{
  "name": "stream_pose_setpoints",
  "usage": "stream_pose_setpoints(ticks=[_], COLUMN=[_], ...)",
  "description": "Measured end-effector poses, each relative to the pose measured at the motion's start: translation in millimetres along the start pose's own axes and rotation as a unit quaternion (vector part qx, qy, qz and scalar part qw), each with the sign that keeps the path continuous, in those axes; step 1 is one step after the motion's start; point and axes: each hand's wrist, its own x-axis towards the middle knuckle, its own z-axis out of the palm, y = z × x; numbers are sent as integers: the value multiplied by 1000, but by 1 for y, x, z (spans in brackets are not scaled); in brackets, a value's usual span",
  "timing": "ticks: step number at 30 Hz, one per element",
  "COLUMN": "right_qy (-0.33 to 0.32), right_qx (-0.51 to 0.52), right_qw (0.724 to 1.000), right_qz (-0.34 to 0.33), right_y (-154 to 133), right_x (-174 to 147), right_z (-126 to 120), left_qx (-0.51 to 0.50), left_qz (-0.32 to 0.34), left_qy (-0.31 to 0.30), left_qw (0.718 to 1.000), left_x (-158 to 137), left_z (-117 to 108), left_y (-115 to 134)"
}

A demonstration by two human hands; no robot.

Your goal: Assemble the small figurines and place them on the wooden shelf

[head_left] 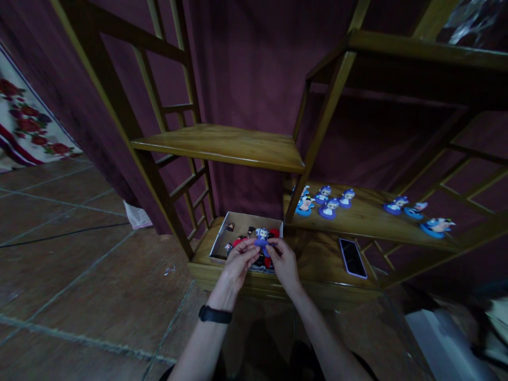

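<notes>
A small purple-and-white figurine (262, 236) on a purple base is held up between my two hands, above an open cardboard box (226, 238). My left hand (240, 257) pinches the left side of its base, and my right hand (284, 259) pinches the right side. Inside the box lie several small red and black pieces, partly hidden by my hands. Several similar purple figurines (328, 208) stand on the shelf board to the right, along with figurines on blue bases (305, 205).
A wooden shelf unit (222, 144) stands ahead, its middle board above the box and a post right of it. More figurines (436, 226) stand at the right end. A phone (353, 257) lies on the lower board. A cable (67, 234) crosses the tiled floor.
</notes>
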Motion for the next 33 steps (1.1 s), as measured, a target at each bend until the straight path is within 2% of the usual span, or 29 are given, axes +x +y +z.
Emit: stream_pose_setpoints(ticks=[3, 8, 12, 15, 19, 22, 27, 30, 33], right_qy=[-17, -45, -32, -24, -54, -83, -67, -65, -74], right_qx=[56, 158, 214, 237, 215, 138, 24, 11, 18], right_qw=[996, 980, 960, 951, 961, 982, 997, 998, 997], right_qz=[60, 116, 176, 196, 167, 102, 5, -12, 2], right_y=[5, 1, 1, 4, 8, 10, 7, 7, 10], right_x=[1, 2, 0, -1, -1, 0, 0, 0, 0], right_z=[1, 2, 2, 3, 2, 1, -2, -3, -4], left_qx=[23, 48, 63, 67, 52, 44, 42, 41, 41], left_qz=[6, 20, 24, 15, -5, -24, -48, -59, -68], left_qy=[17, 39, 43, 56, 88, 95, 75, 63, 52], left_qw=[1000, 998, 997, 996, 995, 994, 995, 995, 995], left_x=[2, 5, 6, 6, 7, 7, 7, 7, 7], left_z=[-1, -1, -2, -2, -3, -4, -6, -7, -8], left_y=[-1, -4, -4, -3, -1, 1, 3, 4, 4])
